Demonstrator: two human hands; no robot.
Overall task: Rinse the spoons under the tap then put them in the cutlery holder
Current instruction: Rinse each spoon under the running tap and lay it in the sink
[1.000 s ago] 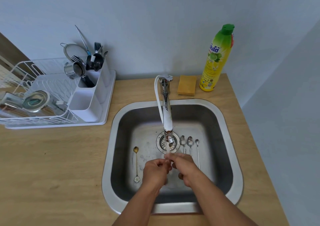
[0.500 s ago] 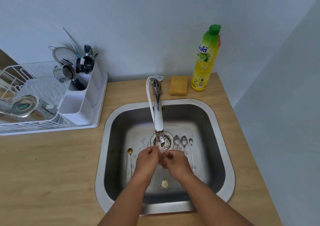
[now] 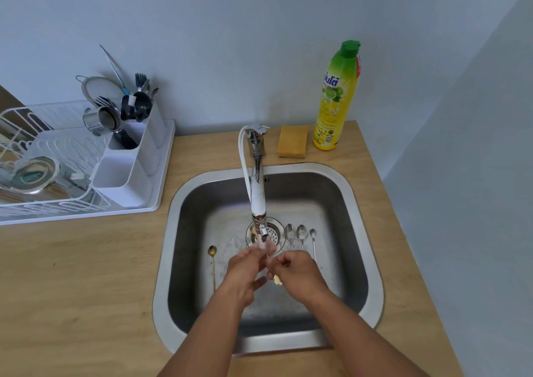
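Both hands [image 3: 271, 270] pinch a spoon [image 3: 277, 280] under the tap [image 3: 257, 200] (handle end pointing toward the person).

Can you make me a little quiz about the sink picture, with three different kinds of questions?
1. True or false: the yellow sponge lies inside the sink.
2. How many spoons lie on the sink floor, not counting the one being held? A) two B) four C) six
3. Fill in: the gold spoon lies to the ___ of the tap in the picture.

Key
1. False: it lies on the counter beside the soap bottle.
2. B: one gold, plus three silver spoons.
3. Left. The left hand and right hand hold another spoon under the tap.
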